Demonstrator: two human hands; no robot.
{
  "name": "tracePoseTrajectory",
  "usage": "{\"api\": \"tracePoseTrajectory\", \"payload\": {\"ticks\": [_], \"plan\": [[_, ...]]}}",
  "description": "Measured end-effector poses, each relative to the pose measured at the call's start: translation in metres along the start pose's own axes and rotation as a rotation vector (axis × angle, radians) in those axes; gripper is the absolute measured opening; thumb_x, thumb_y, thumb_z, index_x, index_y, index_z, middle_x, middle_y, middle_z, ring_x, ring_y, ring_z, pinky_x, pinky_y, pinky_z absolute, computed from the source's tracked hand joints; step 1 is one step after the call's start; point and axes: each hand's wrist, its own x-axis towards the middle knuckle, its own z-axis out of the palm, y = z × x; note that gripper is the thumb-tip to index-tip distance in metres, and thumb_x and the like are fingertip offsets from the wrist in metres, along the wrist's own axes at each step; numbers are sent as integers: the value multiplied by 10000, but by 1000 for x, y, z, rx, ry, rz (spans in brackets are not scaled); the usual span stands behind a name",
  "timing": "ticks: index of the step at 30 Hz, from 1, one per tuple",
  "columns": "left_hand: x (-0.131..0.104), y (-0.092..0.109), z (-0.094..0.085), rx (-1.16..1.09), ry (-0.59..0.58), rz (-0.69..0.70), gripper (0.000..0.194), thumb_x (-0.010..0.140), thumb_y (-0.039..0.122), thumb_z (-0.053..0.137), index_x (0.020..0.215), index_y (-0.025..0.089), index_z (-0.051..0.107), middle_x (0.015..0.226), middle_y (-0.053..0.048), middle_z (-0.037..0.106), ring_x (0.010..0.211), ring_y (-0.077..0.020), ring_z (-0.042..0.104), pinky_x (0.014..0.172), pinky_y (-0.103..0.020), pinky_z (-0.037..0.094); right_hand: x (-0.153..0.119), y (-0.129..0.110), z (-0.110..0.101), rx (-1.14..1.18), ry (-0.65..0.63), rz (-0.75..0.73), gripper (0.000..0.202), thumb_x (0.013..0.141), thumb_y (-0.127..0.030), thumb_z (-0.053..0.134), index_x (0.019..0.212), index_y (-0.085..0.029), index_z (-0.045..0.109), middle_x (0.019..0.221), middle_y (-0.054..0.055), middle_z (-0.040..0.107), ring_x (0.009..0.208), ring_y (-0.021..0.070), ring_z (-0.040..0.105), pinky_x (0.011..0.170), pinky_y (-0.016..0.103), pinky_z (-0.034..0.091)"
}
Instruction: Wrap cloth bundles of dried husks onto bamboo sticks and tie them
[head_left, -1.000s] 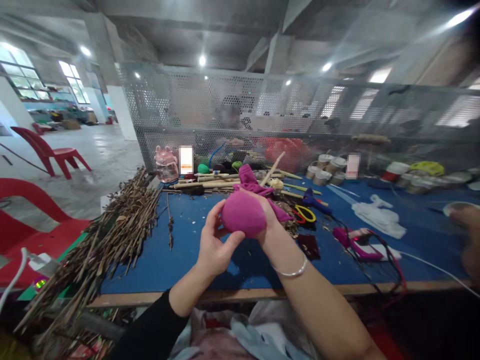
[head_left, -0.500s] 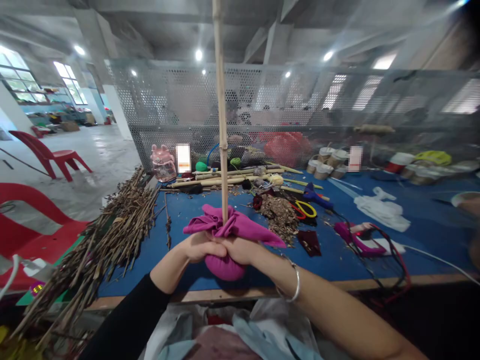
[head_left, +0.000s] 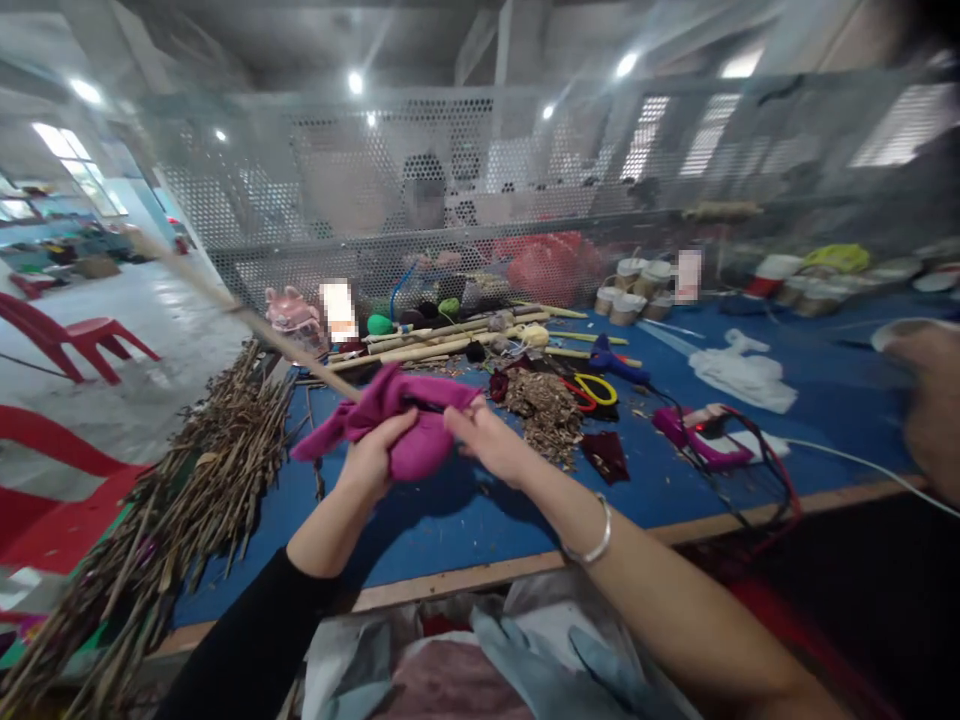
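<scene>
A magenta cloth (head_left: 421, 450) is bunched into a round, stuffed-looking ball, with loose folds spreading above it. Out of the folds comes a long bamboo stick (head_left: 300, 352), leaning up and away to the left and blurred toward its far end. My left hand (head_left: 369, 462) is closed around the gathered neck of the bundle, thumb on top. My right hand (head_left: 491, 440) pinches the edge of the cloth on the right side. What is inside the ball is hidden. The bundle is held above the blue table (head_left: 442, 540).
Dry twigs (head_left: 232, 460) lie heaped at the left. Behind the bundle are bamboo sticks (head_left: 420, 350), a pile of brown chips (head_left: 547, 405), yellow-handled scissors (head_left: 596, 388) and a blue glue gun (head_left: 615, 362). A power strip (head_left: 701, 440) with cables and another person's hand (head_left: 926, 360) are on the right.
The stick has swung from upright to leaning left, and the bundle has tilted and lifted with it. My right hand has come off the neck to the cloth's right edge. The view has shifted right.
</scene>
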Motion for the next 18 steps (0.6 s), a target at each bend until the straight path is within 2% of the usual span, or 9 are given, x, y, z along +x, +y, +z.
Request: {"api": "tracePoseTrajectory", "payload": {"ticks": [3,6,7,10,11,13,15,16,18], "plan": [[-6,4,4,-127,76,107,309,505,303,842,737,141,716,708,-2,703,653,-132,636,721,-262,539,-29,3,25,116,36,-113,523,790,-488,610,1181,-151,528,1132,105,649,1000,213,606,853,333,478],[-11,0,1,-126,81,81,322,490,339,843,704,140,708,687,0,689,650,-137,626,727,-273,537,-40,9,41,78,123,-176,490,829,-458,579,1206,-153,512,1102,105,653,966,213,604,809,319,473],[-10,-1,-2,-89,78,66,312,500,336,839,702,140,706,684,0,687,648,-139,625,729,-278,534,-38,12,40,33,94,-150,475,830,-472,574,1179,-152,535,1037,97,668,899,211,610,755,316,474],[-1,-5,-13,63,80,64,252,531,259,827,720,150,701,703,8,694,644,-134,626,723,-268,518,-27,17,22,-37,-113,-45,399,785,-496,619,984,-151,628,833,57,670,715,179,582,641,297,441],[4,-5,-16,89,91,69,244,530,240,826,718,153,697,702,12,694,636,-130,624,708,-261,516,-26,18,15,24,-123,-25,380,753,-495,653,926,-158,631,796,44,661,690,168,571,626,290,434],[11,-3,-20,72,106,65,262,521,234,829,733,154,696,704,11,695,632,-131,629,676,-252,519,-32,21,3,317,12,-26,376,722,-539,657,861,-196,595,744,16,627,652,149,548,588,274,427],[15,0,-21,15,94,43,285,525,247,827,758,148,695,703,3,700,634,-140,641,646,-243,522,-49,29,-1,691,196,-56,391,776,-629,525,788,-237,524,620,-25,520,526,120,464,474,239,373],[16,2,-22,-8,77,18,291,538,257,817,776,144,696,712,-8,707,642,-149,651,643,-247,527,-60,35,-1,836,241,-62,406,809,-648,446,751,-249,488,564,-41,445,460,112,394,418,224,320],[17,6,-22,-33,29,-60,289,575,283,783,809,137,696,735,-33,721,657,-177,671,650,-273,541,-78,44,-1,944,227,-42,399,839,-620,400,690,-252,438,502,-57,332,392,109,285,364,218,235]]}}
